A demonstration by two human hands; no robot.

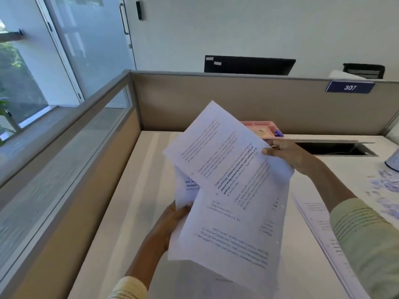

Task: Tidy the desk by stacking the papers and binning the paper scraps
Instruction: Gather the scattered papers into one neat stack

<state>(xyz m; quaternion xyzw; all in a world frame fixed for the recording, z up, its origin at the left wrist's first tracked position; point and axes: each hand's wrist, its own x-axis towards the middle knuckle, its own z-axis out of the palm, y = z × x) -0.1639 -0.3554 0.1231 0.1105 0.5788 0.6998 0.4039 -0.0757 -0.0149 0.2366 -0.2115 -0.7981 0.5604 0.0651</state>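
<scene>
Printed papers (228, 212) fanned askew above desk (129, 201), pinched by left hand (170, 221) below, right hand (289, 156) at far edge. Step: gathering. Next: square edges. Scraps (386, 188) beyond right hand, unbinned.

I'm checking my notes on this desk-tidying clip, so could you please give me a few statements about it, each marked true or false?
1. Both hands hold papers. True: the left hand and right hand grip them.
2. The scraps are binned. False: they lie on the desk, at the right.
3. The sign reads 307. True.
4. A sheet lies on the desk. True.
5. The tray is green. False: it is pink.
</scene>
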